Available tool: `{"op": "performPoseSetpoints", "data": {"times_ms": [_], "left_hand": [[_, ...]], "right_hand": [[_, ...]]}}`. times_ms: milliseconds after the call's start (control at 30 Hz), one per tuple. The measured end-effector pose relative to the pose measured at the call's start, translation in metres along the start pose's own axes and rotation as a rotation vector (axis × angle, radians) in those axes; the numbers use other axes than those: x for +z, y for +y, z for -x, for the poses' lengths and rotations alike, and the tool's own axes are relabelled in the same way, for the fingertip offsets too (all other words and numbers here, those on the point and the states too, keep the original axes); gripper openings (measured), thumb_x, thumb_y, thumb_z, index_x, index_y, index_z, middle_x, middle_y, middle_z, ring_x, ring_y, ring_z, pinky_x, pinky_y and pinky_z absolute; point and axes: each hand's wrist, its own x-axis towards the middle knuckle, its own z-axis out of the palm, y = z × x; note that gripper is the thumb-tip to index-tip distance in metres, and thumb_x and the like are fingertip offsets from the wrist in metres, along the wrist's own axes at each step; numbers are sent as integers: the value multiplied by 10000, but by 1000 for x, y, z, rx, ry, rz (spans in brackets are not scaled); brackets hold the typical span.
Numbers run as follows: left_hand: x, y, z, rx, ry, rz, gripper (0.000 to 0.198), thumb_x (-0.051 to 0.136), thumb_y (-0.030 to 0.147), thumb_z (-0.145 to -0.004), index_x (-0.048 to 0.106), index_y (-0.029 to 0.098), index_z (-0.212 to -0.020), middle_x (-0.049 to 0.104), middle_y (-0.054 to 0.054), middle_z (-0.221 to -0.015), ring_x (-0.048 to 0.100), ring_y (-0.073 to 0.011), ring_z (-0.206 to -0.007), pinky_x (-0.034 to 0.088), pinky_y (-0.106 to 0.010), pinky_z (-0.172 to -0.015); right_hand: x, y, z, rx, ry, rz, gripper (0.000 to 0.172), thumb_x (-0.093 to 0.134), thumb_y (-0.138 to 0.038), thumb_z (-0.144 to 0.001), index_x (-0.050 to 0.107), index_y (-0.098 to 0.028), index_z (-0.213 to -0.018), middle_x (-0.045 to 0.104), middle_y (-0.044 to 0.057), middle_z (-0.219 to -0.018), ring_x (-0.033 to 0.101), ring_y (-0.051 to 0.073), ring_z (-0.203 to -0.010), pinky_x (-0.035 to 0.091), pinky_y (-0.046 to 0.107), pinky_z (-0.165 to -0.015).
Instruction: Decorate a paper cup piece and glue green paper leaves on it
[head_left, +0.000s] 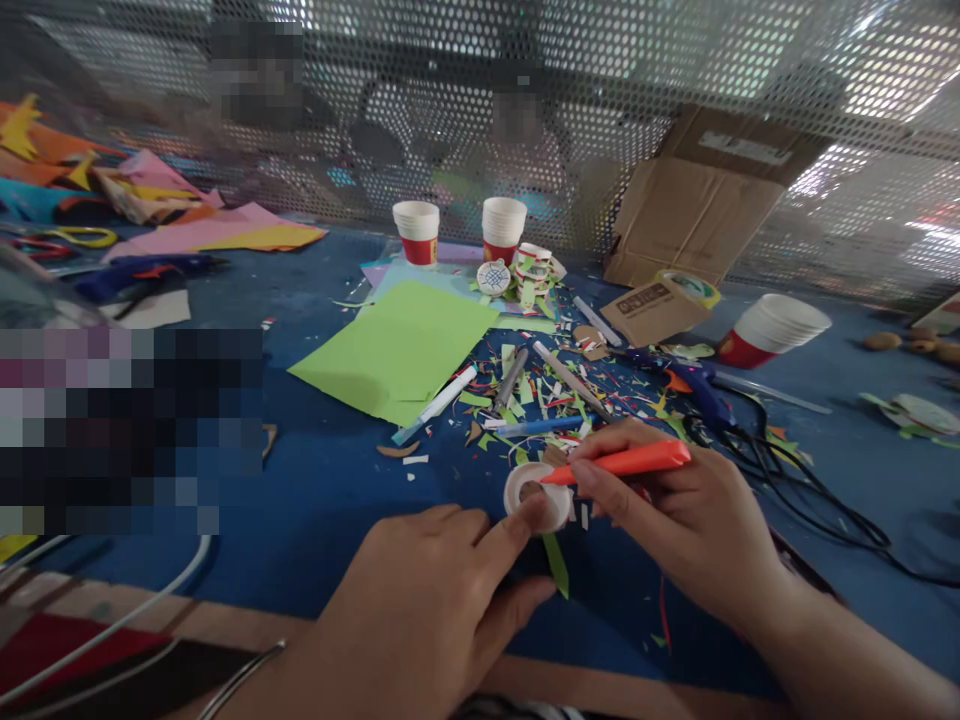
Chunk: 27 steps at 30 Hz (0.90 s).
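Round white paper cup-base (553,503) under the left hand (435,570)'s forefinger, thumb apart; orange-red plastic marker (637,460) pinched in the right hand (686,510); marking apparently under way, no finished pattern visible.

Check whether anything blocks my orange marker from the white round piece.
Nothing visible does: the orange marker in your right hand points its tip over the white round piece. Your left hand's index fingertip covers part of it, beside the tip.

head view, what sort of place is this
Probably a craft workspace: green paper, a blue glue gun and a stack of paper cups are on the blue table.
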Motion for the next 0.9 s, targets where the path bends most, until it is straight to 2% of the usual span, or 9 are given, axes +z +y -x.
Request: {"op": "performPoseSetpoints", "data": {"times_ms": [367, 567, 900], "left_hand": [[0, -2, -1, 19, -16, -27, 428, 584, 366, -995, 572, 245, -1406, 760, -10, -854, 730, -238, -716, 497, -337, -576], [-3, -1, -1, 4, -22, -22, 425, 599, 346, -990, 566, 255, -1404, 759, 5, -835, 727, -216, -692, 488, -313, -561], [-9, 2, -6, -61, -94, 12, 420, 583, 340, -996, 563, 282, -1412, 785, -10, -893, 749, -208, -768, 535, -285, -635]], "right_hand": [[2, 2, -3, 31, -30, 36, 150, 665, -331, -957, 754, -254, -864, 763, -6, -927, 717, 125, -751, 555, 224, -682], [0, 0, -3, -24, -24, 69, 144, 656, -281, -957, 742, -242, -850, 767, -16, -898, 725, 117, -788, 541, 202, -716], [0, -1, -1, -86, -25, 63, 118, 648, -221, -957, 717, -241, -863, 735, -53, -847, 691, 64, -746, 510, 144, -723]]}}
